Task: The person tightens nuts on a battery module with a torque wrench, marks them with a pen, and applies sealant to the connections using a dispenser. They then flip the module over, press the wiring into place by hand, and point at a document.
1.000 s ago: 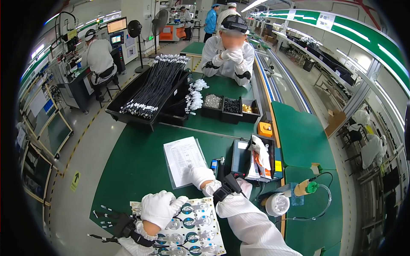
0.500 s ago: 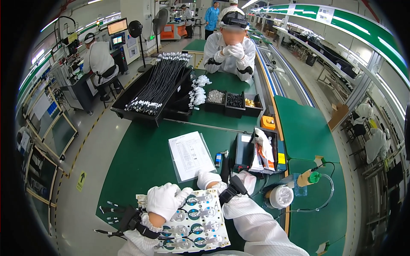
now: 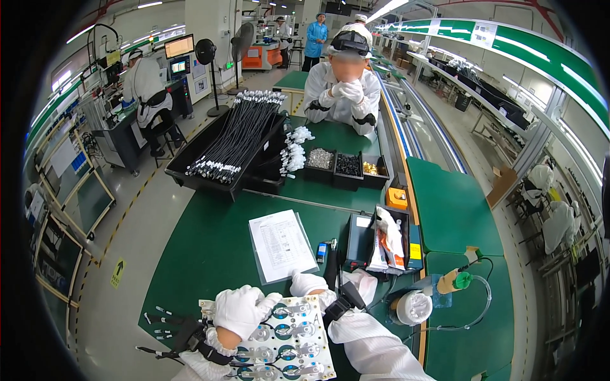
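Observation:
A white panel with several round teal and silver parts lies on the green table right in front of me. My left hand, in a white glove, rests curled on the panel's upper left part. My right hand, also gloved, sits at the panel's top edge, fingers closed near a dark tool handle; whether it grips the tool I cannot tell. Both forearms wear white sleeves with black wrist straps.
A printed sheet lies beyond the panel. A black box with bags and a white tape roll stand to the right. A black tray of cables and small parts bins sit farther back. A person sits opposite.
The view has shifted slightly, bringing the panel and hands lower and nearer. My left hand has slid a little right over the panel; the right hand stays at its top edge.

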The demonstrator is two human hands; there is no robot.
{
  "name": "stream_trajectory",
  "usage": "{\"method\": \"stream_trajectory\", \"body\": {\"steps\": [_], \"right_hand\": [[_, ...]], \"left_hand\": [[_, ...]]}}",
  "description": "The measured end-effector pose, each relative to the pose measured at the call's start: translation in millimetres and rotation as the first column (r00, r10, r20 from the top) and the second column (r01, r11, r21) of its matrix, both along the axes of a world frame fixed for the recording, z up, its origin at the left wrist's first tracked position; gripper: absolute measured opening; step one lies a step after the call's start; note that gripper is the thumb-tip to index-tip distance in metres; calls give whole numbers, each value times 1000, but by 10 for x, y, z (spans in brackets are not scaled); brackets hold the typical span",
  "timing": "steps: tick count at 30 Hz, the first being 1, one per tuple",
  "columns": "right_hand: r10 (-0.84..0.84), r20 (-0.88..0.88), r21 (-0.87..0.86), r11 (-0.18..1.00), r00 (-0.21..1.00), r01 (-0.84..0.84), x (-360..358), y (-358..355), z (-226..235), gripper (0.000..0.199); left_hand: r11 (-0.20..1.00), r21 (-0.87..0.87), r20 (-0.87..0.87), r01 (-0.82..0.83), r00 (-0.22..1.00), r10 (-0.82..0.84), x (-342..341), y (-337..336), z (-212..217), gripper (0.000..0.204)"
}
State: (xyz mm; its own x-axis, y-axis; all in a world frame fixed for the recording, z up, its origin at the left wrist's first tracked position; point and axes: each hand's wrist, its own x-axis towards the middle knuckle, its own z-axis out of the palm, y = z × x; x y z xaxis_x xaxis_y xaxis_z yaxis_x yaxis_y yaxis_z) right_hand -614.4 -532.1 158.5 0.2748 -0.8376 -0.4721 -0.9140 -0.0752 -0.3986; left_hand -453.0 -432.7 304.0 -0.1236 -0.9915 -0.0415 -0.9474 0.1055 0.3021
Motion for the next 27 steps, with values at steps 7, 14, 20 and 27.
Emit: {"method": "stream_trajectory", "body": {"steps": [7,14,20,27], "right_hand": [[-24,-6,12,1000,1000,24,-12,9,64,35],[-32,-2,33,999,999,32,-9,18,57,35],[-72,34,-6,997,997,72,-3,-27,129,33],[205,-107,-4,978,973,-207,-317,-576,-407,32]], "left_hand": [[1000,0,-26,-1,1000,1,-25,-1,23,50],[1000,-8,-25,10,1000,-10,-12,-10,20,49],[1000,22,-12,3,1000,-3,-5,-7,56,50],[988,-143,-56,62,996,-71,-114,-33,0,50]]}}
